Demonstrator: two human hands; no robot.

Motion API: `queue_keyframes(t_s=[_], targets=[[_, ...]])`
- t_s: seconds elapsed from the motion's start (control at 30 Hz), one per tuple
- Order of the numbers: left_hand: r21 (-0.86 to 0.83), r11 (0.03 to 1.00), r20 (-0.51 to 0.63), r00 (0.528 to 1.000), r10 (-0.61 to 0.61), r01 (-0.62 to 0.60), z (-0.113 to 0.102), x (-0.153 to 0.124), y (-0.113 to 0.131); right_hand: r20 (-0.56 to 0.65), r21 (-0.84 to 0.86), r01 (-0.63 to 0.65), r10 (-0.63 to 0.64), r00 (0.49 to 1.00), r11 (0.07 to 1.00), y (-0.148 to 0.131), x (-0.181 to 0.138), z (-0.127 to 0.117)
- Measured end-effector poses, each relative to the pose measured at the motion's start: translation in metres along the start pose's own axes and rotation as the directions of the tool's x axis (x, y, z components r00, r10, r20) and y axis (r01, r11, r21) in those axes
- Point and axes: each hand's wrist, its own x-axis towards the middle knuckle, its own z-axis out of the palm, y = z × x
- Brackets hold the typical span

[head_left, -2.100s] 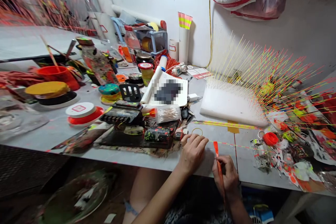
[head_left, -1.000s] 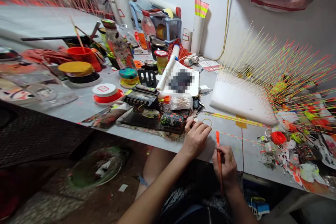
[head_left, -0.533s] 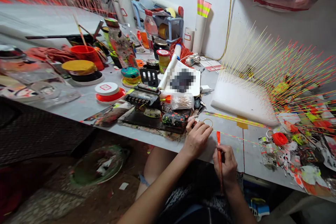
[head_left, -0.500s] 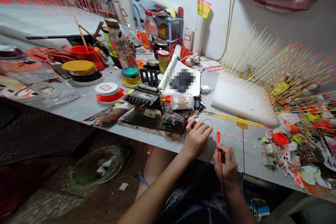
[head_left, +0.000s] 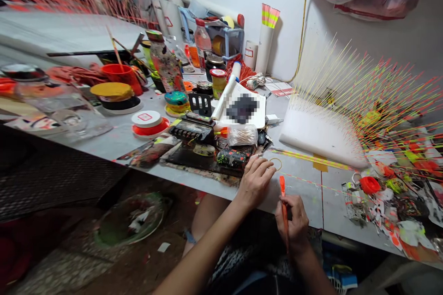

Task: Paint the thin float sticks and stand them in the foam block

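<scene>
My left hand is at the table's front edge, fingers bent and closed beside a paint-speckled black cylinder. A thin red-and-yellow striped stick runs to the right from its fingertips; the grip itself is partly hidden. To the right and nearer me, my right hand is closed around a paintbrush, held upright with its orange bristles up. The bristles are a little below the striped stick, and I cannot tell whether they touch it. A yellow rubber band lies just beyond my left fingertips.
Behind the cylinder are a black device and a pack of cotton swabs. A white foam block bristles with coloured sticks at right, beside paint-smeared scraps. Paint jars and an orange cup stand at left.
My right hand has moved slightly left and down with the brush. My left hand has shifted a little left, still closed. The view has turned slightly.
</scene>
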Motion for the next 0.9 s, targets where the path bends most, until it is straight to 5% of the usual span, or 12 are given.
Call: queue_keyframes(t_s=[0.9], targets=[[0.009,1.000,0.011,1.000,-0.016,0.016,0.004,-0.007,-0.004,-0.006,-0.012,0.004,-0.004,1.000,1.000,0.004,0.003,0.013]])
